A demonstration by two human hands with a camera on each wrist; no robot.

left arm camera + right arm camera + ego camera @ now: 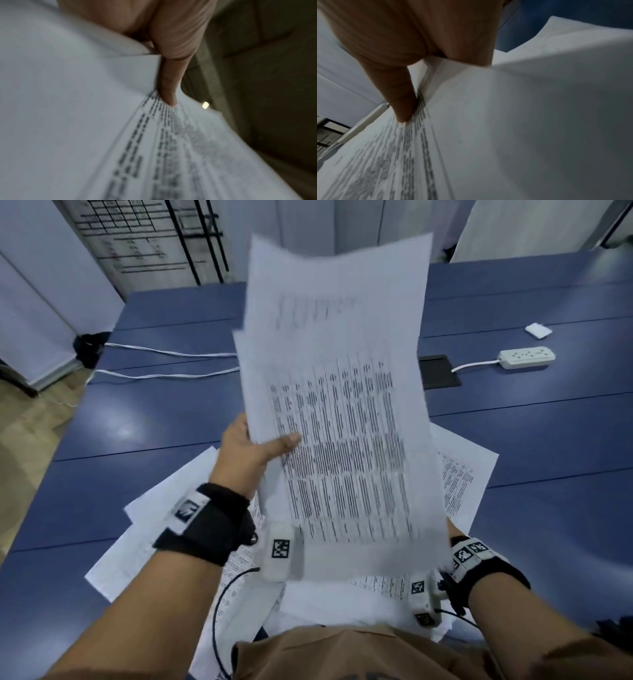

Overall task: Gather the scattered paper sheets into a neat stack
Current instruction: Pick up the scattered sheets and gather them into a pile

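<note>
Stretching across the room, the blue worktop (534, 446) carries everything. Held up above it is a sheaf of printed sheets (339, 412), lifted nearly upright and blurred, its edges uneven. More loose sheets (161, 508) lie scattered flat on the worktop beneath, overlapping at odd angles near the person's body. The left hand (246, 446) grips the sheaf's left edge, thumb pressed across the printed face. The right hand (412, 54) is hidden behind the paper from above, but its wrist view shows a thumb pinching the sheaf. Farther off sit a white power strip (527, 357), a dark cable hatch (440, 370) and a small white pad (538, 330).
</note>
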